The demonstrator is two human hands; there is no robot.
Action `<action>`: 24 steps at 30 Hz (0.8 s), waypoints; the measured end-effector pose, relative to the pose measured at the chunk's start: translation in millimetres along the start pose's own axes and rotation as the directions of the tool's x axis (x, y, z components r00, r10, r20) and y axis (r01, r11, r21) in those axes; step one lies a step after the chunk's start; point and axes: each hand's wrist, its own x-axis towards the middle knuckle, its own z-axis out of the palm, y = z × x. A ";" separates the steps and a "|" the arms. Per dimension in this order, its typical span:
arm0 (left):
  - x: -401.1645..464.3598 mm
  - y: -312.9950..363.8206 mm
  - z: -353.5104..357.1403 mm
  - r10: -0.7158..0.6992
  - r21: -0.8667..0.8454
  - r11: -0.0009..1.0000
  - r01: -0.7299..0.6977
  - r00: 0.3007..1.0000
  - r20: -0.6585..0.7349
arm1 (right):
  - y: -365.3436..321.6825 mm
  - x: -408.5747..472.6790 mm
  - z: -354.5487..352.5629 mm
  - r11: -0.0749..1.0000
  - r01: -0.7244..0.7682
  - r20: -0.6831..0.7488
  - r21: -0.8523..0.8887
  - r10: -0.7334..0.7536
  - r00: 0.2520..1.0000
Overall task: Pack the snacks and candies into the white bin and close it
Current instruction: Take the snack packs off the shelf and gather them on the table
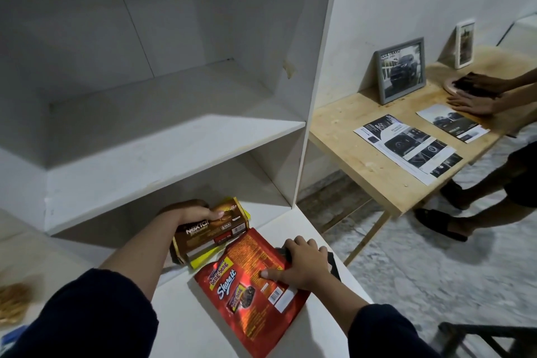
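- On the low white shelf (180, 314) under the empty cubbies, I am reaching in with both hands.
- My left hand (193, 212) is wrapping around the top of a brown Nextar box (207, 231), thumb on its front face, holding it tilted above a yellow box (203, 256) that is lying beneath it.
- My right hand (302, 263) is pressing down flat, fingers spread, on the upper right part of a red Beng-Beng Share It pouch (250, 285), which is lying on the shelf just beside the boxes.
- A dark object (334, 266) is peeking out under that same hand; I cannot tell what it is.
- Off to the right, another person's hands (476, 99) are resting on a wooden table (363, 166) near two framed pictures (402, 73) and some printed sheets (406, 145).
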 end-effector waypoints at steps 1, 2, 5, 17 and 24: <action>-1.0 -2.5 1.8 -0.004 -0.025 1.000 0.005 1.000 0.030 | -0.7 -1.5 0.3 1.000 -0.019 0.006 0.015 0.019 1.000; -5.0 -2.5 5.0 -0.014 -0.030 0.999 0.015 1.000 0.028 | -1.5 -2.9 0.6 0.999 -0.039 0.011 0.028 0.039 0.999; -10.8 -6.7 15.5 -0.001 -0.085 0.996 -0.005 0.997 -0.072 | -5.6 -8.2 0.7 0.995 -0.094 0.008 0.041 0.094 0.996; 3.0 -46.2 70.1 -0.037 -0.309 0.948 -0.072 0.943 -0.331 | -5.9 -45.0 20.3 0.960 -0.116 0.017 0.255 0.115 0.993; -46.5 -46.8 104.3 -0.169 -0.551 0.811 -0.196 0.823 -0.542 | 7.5 -67.4 16.7 0.932 -0.120 0.060 0.342 0.105 0.993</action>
